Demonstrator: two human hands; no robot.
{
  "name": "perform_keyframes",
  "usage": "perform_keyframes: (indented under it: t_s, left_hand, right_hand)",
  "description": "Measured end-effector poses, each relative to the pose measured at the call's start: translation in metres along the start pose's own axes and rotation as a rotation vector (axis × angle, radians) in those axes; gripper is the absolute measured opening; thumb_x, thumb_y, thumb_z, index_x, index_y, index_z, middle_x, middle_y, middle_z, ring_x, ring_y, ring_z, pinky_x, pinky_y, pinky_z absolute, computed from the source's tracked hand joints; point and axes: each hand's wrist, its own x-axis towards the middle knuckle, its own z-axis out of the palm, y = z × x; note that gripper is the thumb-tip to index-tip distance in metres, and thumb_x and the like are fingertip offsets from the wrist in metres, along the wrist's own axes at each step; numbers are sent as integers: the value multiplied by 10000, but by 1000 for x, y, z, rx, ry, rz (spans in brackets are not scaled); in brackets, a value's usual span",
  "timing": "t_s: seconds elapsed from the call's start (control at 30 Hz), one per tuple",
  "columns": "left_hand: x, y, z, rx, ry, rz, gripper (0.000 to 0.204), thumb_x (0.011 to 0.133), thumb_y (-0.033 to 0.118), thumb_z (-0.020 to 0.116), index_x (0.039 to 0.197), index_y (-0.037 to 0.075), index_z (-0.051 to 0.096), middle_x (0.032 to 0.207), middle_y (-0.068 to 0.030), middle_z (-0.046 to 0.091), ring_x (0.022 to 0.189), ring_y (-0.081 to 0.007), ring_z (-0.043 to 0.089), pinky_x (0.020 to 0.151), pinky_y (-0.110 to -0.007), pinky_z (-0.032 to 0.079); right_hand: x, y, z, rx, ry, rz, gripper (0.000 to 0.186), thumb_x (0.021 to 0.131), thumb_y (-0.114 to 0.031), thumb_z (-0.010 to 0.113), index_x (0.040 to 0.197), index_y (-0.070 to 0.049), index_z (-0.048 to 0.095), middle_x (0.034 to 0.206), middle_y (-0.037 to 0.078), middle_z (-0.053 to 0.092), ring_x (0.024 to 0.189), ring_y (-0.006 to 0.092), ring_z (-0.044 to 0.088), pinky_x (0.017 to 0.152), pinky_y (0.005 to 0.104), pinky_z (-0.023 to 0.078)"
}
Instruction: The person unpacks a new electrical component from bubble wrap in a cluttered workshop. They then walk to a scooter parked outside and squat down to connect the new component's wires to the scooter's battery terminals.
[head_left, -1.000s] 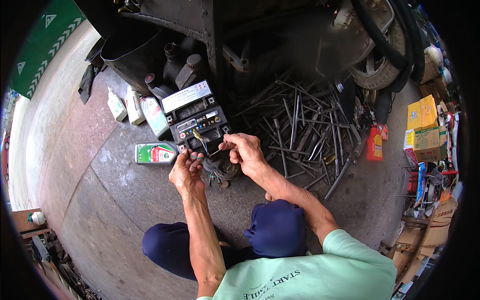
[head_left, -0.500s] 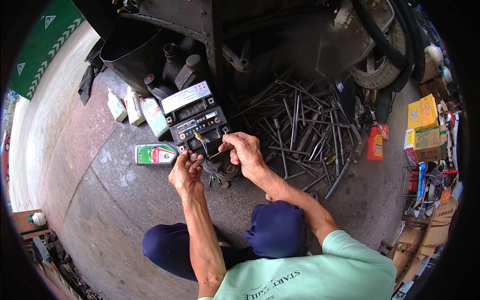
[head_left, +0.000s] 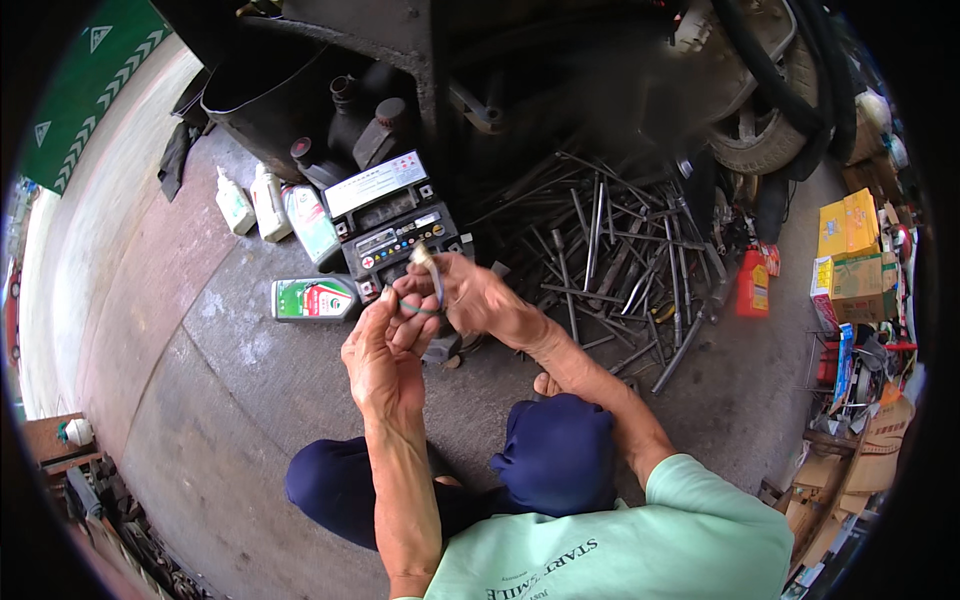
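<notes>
Low in front of the black battery (head_left: 385,213), my two hands are close together. My left hand (head_left: 385,350) is closed, thumb against fingers, on a thin green wire (head_left: 420,309). Just to its right, my right hand (head_left: 480,298) is curled and a little blurred, its fingertips at a pale wire connector (head_left: 423,258) with a blue-and-white lead hanging from it. The connector appears pinched there, though the exact grip is smeared. The battery has a white label and a row of coloured marks on top. Part of its front edge is hidden behind my fingers.
A green-and-white bottle (head_left: 313,299) lies left of the battery; several pale bottles (head_left: 270,205) stand behind it. Metal tools (head_left: 630,260) are heaped to the right, near a red bottle (head_left: 752,283). A dark bin (head_left: 265,110) and a wheel (head_left: 765,140) stand farther back.
My right hand has moved left and down to meet the left hand. The connector has shifted slightly up and right, to the right fingertips. My left hand has moved a little to the right.
</notes>
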Motion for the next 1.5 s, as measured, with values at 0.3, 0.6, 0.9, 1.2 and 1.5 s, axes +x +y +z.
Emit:
perform_keyframes:
  t_s: [0.3,0.6,0.9,1.2,1.5]
  left_hand:
    - [8,47,24,-37,-123,31,164,921,132,612,970,-24,600,920,-136,687,899,-284,704,787,-376,604]
    - [45,14,-16,-72,2,28,126,901,101,625,971,-2,612,974,-131,702,1012,-308,673,876,-437,565]
    - [52,-30,-28,146,108,108,163,866,61,666,1010,-1,624,913,-131,698,833,-252,714,714,-322,592]
    - [45,-33,-29,172,139,99,262,858,71,682,1080,-27,585,924,-146,690,830,-265,711,720,-336,600]
    - [39,-45,-30,159,140,19,191,884,72,659,1036,-23,594,914,-133,686,831,-257,709,721,-333,597]
  right_hand:
    - [3,34,2,-325,5,223,391,987,-356,547,951,26,623,820,32,632,905,105,646,804,271,531]
    - [-13,72,-20,-145,88,528,403,962,-400,569,875,-13,633,800,93,646,642,134,624,525,303,569]
    - [-26,144,-66,-794,219,289,401,977,-392,470,830,-44,605,756,49,590,744,156,553,714,326,443]
    - [-29,129,-65,-1123,206,266,403,947,-377,482,956,14,577,839,215,622,875,380,606,766,461,451]
    - [-44,83,-54,-1163,211,306,375,870,-242,588,1122,36,579,1101,272,625,1017,426,605,884,445,488]
